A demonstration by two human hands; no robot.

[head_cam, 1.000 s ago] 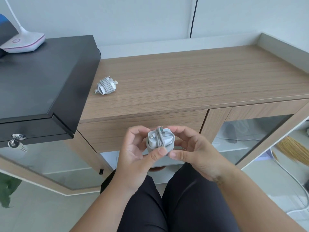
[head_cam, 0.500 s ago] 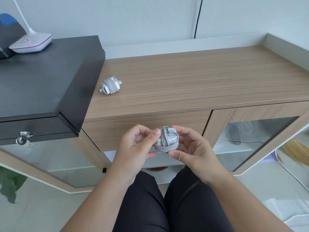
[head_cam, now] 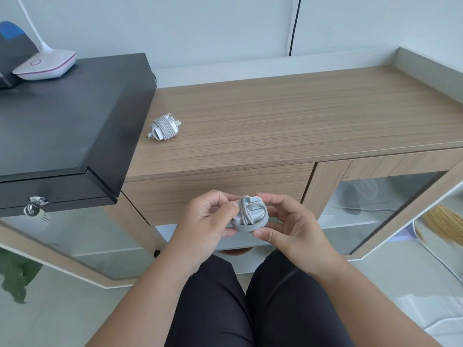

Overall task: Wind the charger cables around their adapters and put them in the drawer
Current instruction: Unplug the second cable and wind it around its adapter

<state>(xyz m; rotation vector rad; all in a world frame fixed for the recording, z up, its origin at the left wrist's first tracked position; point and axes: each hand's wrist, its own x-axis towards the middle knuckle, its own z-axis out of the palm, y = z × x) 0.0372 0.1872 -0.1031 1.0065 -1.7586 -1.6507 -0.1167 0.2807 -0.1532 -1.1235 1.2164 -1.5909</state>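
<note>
A white charger adapter (head_cam: 250,216) with its grey cable wound around it sits between both my hands, in front of the wooden drawer front (head_cam: 215,189), which is closed. My left hand (head_cam: 208,221) pinches the adapter's left side with curled fingers. My right hand (head_cam: 288,226) grips its right side and underside, thumb under the coil. A second white adapter (head_cam: 164,127), cable wrapped round it, lies on the wooden cabinet top (head_cam: 300,116) near its left end.
A black cabinet (head_cam: 62,121) with a key in its lock (head_cam: 35,209) stands at the left, a white lamp base (head_cam: 45,65) on top. Glass doors (head_cam: 370,209) flank the drawer. A black cable (head_cam: 294,26) hangs down the wall. My knees are below.
The camera view has shifted slightly. My left thumb moved from the coil's lower front up to the adapter's left side. Both hands keep holding the wound adapter.
</note>
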